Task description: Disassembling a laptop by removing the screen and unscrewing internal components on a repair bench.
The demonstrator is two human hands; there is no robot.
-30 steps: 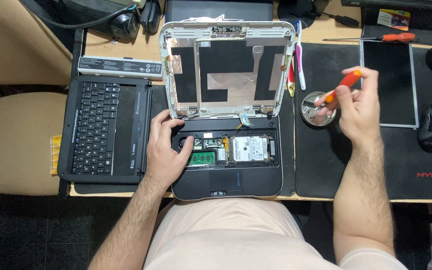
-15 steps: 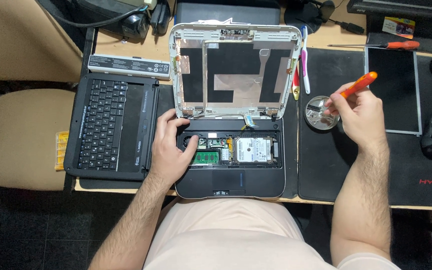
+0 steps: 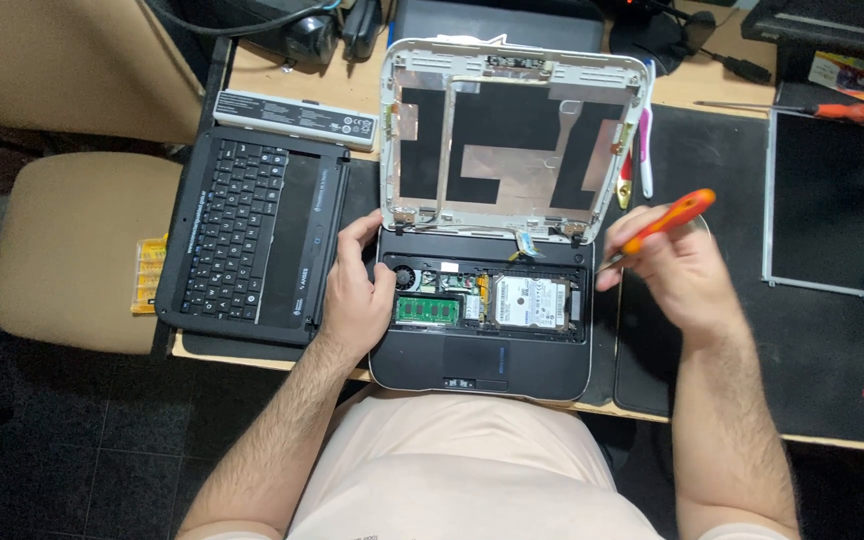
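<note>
While a detached black keyboard panel (image 3: 252, 240) lies flat on the desk (image 3: 352, 95) just outside the left hand (image 3: 357, 290), that hand's fingers (image 3: 380, 268) spread flat on the left edge of the opened laptop base (image 3: 482, 345), clamped on nothing. Inward of them sit a green memory stick (image 3: 428, 309) and a metallic drive (image 3: 530, 302) (matte plastic all around). Right hand (image 3: 677, 275), nearer the hinge, has fingers closed around an orange-handled screwdriver (image 3: 664, 222), its long axis slanting down-left toward the base.

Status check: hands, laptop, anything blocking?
Left hand flat on the laptop base, steadying. Right hand shut on orange screwdriver, at the right hinge. Lid shell open, screen removed. Nothing blocking.
</note>
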